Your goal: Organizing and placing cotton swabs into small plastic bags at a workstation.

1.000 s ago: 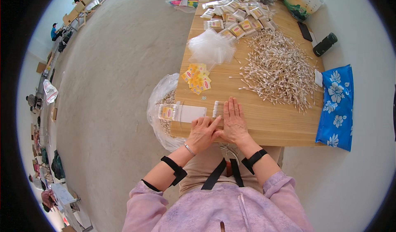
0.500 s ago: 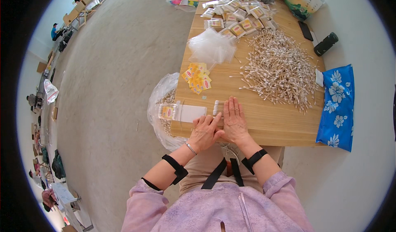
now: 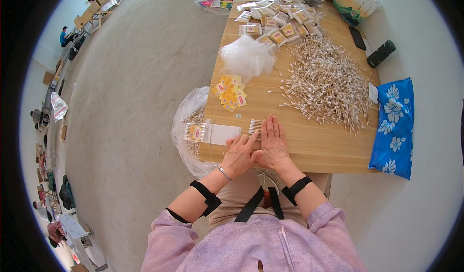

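A small row of cotton swabs (image 3: 254,126) lies side by side on the wooden table, just in front of me. My right hand (image 3: 274,145) is laid flat along the row's right side, fingers straight and close together. With its index finger stretched out, my left hand (image 3: 239,154) touches the near part of the row; its other fingers are partly bent and partly hidden. Left of the row is a white rectangular piece (image 3: 225,134). At its left end sits a clear bag of swabs with a yellow card (image 3: 195,132), by the table's edge.
A big heap of loose swabs (image 3: 328,81) covers the right middle. Farther back are yellow cards (image 3: 231,92), clear empty bags (image 3: 248,56) and filled packs (image 3: 282,23). A blue flowered package (image 3: 394,127), dark bottle (image 3: 381,54) and phone (image 3: 357,38) line the right edge. A plastic sack (image 3: 182,112) hangs left.
Almost nothing differs. The view has shifted very slightly, while both hands stay at the same row of swabs.
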The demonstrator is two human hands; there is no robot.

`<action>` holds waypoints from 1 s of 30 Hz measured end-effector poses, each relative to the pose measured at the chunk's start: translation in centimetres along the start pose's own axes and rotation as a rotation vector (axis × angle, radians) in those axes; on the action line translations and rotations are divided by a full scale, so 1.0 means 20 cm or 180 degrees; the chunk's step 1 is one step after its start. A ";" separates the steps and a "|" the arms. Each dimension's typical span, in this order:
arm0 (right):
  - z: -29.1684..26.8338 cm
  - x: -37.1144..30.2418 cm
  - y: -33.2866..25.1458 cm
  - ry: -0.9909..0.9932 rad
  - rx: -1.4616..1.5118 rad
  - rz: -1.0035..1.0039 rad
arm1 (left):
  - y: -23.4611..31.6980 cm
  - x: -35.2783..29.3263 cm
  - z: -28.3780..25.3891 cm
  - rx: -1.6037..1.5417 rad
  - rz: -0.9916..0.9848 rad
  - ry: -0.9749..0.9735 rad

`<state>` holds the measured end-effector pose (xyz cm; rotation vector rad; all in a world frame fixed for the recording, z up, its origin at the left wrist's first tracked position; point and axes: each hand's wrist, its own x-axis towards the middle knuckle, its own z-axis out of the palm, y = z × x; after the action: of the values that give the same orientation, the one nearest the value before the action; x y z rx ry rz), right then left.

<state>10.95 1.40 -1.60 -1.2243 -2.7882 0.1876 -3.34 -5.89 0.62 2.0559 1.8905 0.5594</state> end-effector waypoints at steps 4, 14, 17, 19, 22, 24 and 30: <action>0.00 0.00 0.00 -0.0033 0.0034 0.0002 | -0.01 -0.01 0.00 0.0032 0.0060 0.0032; 0.04 0.00 0.00 0.0140 0.0076 -0.0007 | 0.00 0.04 -0.01 -0.0117 -0.0113 -0.0015; 0.06 0.00 0.01 0.0229 0.0109 0.0001 | -0.01 0.04 0.01 -0.0091 -0.0063 -0.0006; 0.06 0.00 0.01 0.0254 0.0107 -0.0001 | -0.01 0.04 0.01 -0.0068 -0.0021 0.0010; 0.05 0.00 0.01 0.0236 0.0204 0.0004 | 0.00 0.04 0.00 -0.0099 -0.0068 -0.0052; 0.02 0.00 0.00 0.0098 0.0254 0.0009 | 0.01 0.05 -0.02 -0.0266 -0.0076 0.0075; 0.02 0.00 0.00 0.0114 0.0166 0.0046 | 0.00 0.08 -0.02 -0.0150 -0.0223 -0.0218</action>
<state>10.85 1.38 -2.04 -1.2238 -2.7267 0.2355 -3.40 -4.33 1.09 1.9460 1.8840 0.5050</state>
